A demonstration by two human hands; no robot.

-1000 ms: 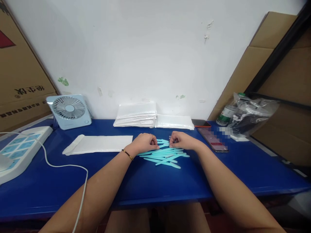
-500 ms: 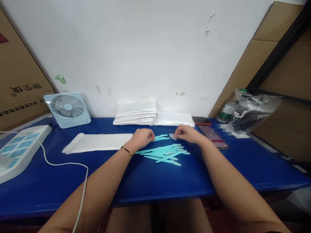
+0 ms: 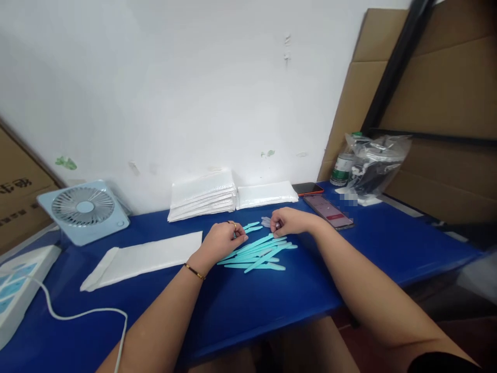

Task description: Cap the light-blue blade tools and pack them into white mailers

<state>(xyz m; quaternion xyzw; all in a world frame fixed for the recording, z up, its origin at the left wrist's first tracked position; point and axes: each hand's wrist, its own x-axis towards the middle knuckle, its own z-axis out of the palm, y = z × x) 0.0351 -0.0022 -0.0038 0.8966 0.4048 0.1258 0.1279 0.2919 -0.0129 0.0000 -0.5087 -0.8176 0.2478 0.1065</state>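
Observation:
Several turquoise eyebrow razors (image 3: 258, 255) lie in a loose fan on the blue table. My left hand (image 3: 226, 240) is closed at their left side, fingertips pinched; what it holds is hidden. Behind its fingers lie a couple more turquoise razors (image 3: 253, 227), set apart from the fan. My right hand (image 3: 290, 221) pinches the far end of one razor at the top of the fan. Just left of that hand rests a small group of clear plastic caps (image 3: 266, 221).
White padded mailers (image 3: 202, 194) are stacked by the wall, with a lower pile (image 3: 267, 193) alongside. One long mailer (image 3: 151, 256) lies at left, near a fan (image 3: 84, 207) and power strip (image 3: 29, 290). Phones (image 3: 330, 211), a bottle (image 3: 341, 168) and a plastic bag (image 3: 378, 166) stand right.
My right hand has moved from the clear caps to the fan of razors. The left hand has come away from the separate razors towards the fan. My view has turned and tilted.

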